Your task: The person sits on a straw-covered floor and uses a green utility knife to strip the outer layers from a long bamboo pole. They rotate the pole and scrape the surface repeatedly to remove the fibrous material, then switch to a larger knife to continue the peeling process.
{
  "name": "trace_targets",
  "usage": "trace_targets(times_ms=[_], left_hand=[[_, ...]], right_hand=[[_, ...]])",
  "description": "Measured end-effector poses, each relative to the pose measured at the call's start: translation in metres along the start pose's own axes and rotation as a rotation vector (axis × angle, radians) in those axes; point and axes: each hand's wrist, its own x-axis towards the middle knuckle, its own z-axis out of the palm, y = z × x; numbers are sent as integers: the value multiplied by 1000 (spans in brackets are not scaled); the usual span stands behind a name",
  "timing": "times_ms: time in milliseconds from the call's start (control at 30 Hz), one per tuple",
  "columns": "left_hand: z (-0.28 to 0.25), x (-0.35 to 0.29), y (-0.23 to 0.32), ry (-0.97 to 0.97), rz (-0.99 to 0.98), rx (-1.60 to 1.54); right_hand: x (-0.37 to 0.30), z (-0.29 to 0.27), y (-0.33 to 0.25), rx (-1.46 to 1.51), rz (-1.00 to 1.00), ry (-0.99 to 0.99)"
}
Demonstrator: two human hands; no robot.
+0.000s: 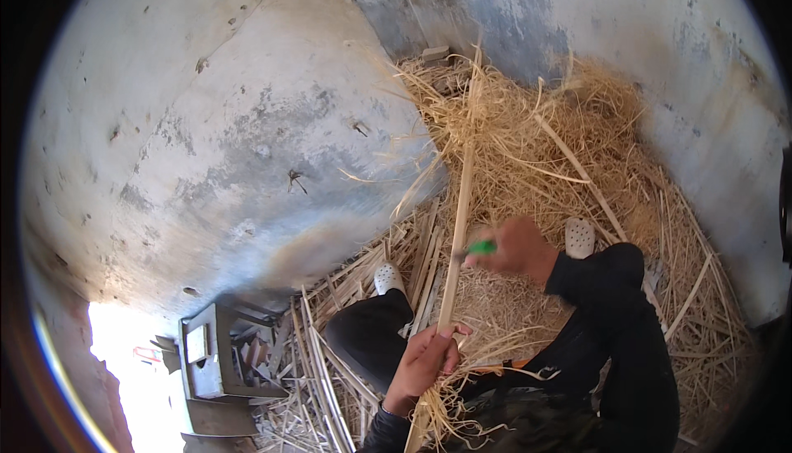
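A long, pale split-wood strip [464,197], which looks like bamboo, runs from my lap up toward the far corner. My left hand [422,364] is closed around its lower part. Farther up, my right hand [521,247] grips a small tool with a green handle [482,247]. Motion blurs this hand, and the tool's dark end meets the strip; it looks like a knife, though its blade is not clear. Thin curled shavings [452,410] hang around the strip below my left hand.
A large heap of shavings [569,139] fills the corner between two worn plaster walls [289,123]. Long strips [326,387] lie on the floor at the left, near a wooden cabinet [208,346] holding offcuts. My white clogs [580,238] rest among the scraps.
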Motion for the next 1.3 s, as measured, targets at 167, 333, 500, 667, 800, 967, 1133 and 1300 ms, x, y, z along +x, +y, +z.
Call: trace_targets(times_ms=[167,333,500,667,800,967,1133,1300], left_hand=[[-2,-1,-5,2,-6,-2],[5,1,0,-30,-25,18],[6,8,0,-10,37,10],[6,9,4,-4,20,-7],[-3,5,-12,-2,17,-77],[-2,4,-15,-17,2,-49],[8,-17,-22,-56,-80,-94],[-1,-24,-27,-31,-92,-85]], right_hand=[[14,-9,5,182,126,26],[5,-4,0,-25,-132,144],[13,-3,8,-69,-179,211],[20,1,11,-66,-200,263],[19,9,9,-73,-231,293],[20,25,31,-39,-75,175],[53,-12,63,-2123,-1256,-316],[47,11,63,-3611,-2333,-190]])
